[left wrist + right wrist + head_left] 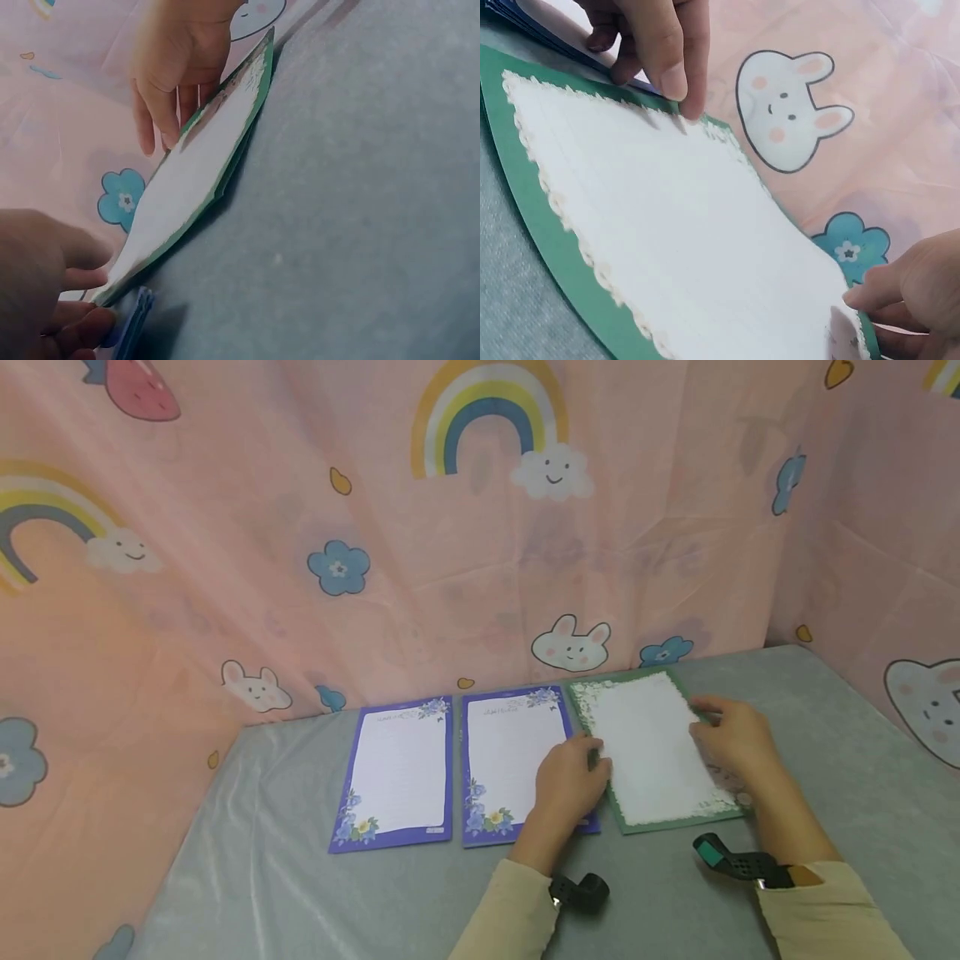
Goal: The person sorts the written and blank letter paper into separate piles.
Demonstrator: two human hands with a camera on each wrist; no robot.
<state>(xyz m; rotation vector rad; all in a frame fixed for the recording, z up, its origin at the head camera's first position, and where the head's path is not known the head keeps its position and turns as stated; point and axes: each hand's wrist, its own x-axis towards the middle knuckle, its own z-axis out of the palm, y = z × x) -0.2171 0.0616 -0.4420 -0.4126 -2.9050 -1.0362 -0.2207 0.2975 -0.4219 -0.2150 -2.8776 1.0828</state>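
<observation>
A green-bordered stack of decorated paper (648, 752), white in the middle with pale flowers at its corners, lies at the right of a row. My left hand (570, 777) holds its left edge, thumb and fingertips at the border. On the opposite edge, my right hand (738, 739) grips with the thumb on top; in the right wrist view, the right hand's fingers (900, 319) go partly under the edge. The stack looks bowed in that view, and its layers part slightly at a corner (220, 193) in the left wrist view.
Two purple-bordered paper stacks with blue flowers, one at left (401, 768) and one in the middle (498, 760), lie beside it; the left forearm covers part of the middle one. Behind the grey cloth-covered table (300, 893) hangs a pink printed curtain (450, 568).
</observation>
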